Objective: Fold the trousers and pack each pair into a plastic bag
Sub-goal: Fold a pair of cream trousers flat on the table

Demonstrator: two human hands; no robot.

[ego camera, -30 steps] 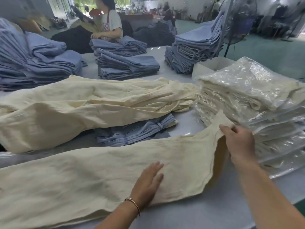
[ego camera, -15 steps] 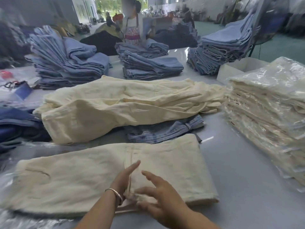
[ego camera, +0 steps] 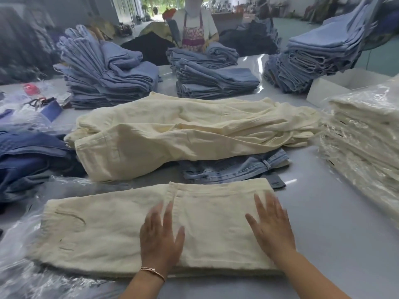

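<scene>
A cream pair of trousers (ego camera: 103, 231), folded over once, lies flat on the grey table in front of me. My left hand (ego camera: 160, 238) rests palm down on its middle, fingers spread, a thin bracelet on the wrist. My right hand (ego camera: 271, 225) lies flat on the right end, blurred by motion. Neither hand grips the cloth. Clear plastic bags (ego camera: 23, 275) lie crumpled under the trousers' left end. Behind them sits a heap of unfolded cream trousers (ego camera: 183, 134).
A stack of bagged cream trousers (ego camera: 364, 143) stands at the right. Light denim (ego camera: 235, 167) lies under the cream heap, dark denim (ego camera: 28, 154) at the left. Blue jeans stacks (ego camera: 216, 80) line the far side, where a person (ego camera: 194, 24) works. A white box (ego camera: 345, 83) sits far right.
The trousers went from full length to folded in half. My hands moved from pinching the near edge at the middle to lying flat on top, the right one sliding to the right end.
</scene>
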